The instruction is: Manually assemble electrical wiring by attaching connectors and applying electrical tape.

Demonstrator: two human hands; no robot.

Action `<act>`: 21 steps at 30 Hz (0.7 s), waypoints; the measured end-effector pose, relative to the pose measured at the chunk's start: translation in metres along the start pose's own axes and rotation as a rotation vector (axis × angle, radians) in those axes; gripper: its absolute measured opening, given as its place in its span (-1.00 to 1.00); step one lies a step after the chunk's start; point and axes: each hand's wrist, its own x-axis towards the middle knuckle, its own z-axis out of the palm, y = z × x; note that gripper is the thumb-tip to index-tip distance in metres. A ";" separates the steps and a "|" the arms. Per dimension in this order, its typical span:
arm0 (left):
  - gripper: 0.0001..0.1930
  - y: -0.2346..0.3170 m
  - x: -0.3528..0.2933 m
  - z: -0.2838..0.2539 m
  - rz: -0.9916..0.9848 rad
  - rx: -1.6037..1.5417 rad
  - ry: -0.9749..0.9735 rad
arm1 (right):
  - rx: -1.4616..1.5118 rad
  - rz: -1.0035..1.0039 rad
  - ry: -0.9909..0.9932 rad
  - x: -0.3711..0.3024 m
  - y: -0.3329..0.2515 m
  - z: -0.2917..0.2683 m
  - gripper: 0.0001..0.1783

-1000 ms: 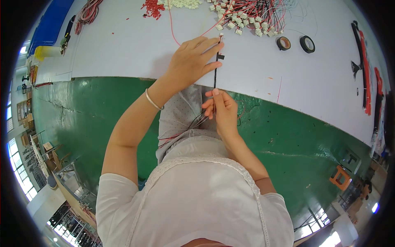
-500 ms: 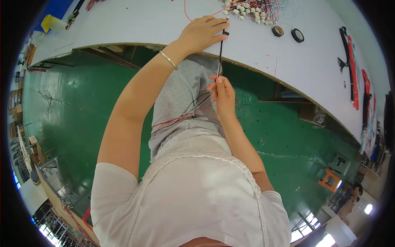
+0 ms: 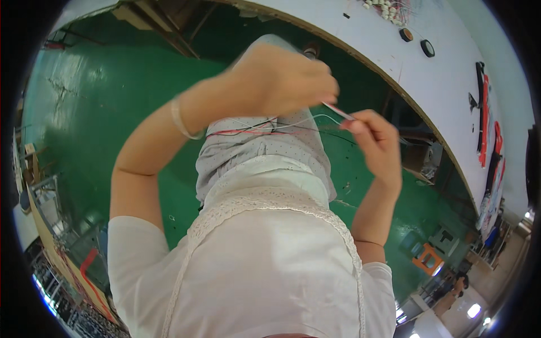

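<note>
Above my lap, a thin bundle of wires (image 3: 338, 111) in pale and reddish colours runs between my two hands. My left hand (image 3: 282, 81), blurred by motion, is closed at the bundle's upper end; its fingertips are smeared and partly hidden. Lower and to the right, my right hand (image 3: 378, 143) pinches the bundle between thumb and fingers. Loose red wires (image 3: 236, 132) lie across my lap, and a white wire (image 3: 315, 116) arcs over toward my right hand. Dark strands trail there too.
The white tabletop (image 3: 360, 34) curves ahead and to the right. On it are white connectors (image 3: 389, 10), two tape rolls, one brown-centred (image 3: 406, 35) and one black (image 3: 427, 48), and red and black lengths (image 3: 483, 118). An orange stool (image 3: 428, 259) stands on the green floor (image 3: 141, 101).
My left hand has come off the table edge, back over my lap. My right hand has moved right and slightly down. The wires between them have left the tabletop, and the view has shifted.
</note>
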 end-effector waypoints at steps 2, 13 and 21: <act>-0.88 -0.004 -0.027 -0.044 -0.097 0.015 0.037 | 0.105 -0.040 0.139 -0.008 0.015 -0.037 -0.65; -0.58 -0.037 -0.250 -0.250 -1.265 0.756 0.774 | 1.460 -0.562 -0.369 0.008 -0.056 -0.090 -0.83; -0.42 -0.073 -0.603 -0.246 -1.825 0.903 0.243 | 1.409 -0.483 -0.089 0.005 0.004 -0.159 -0.85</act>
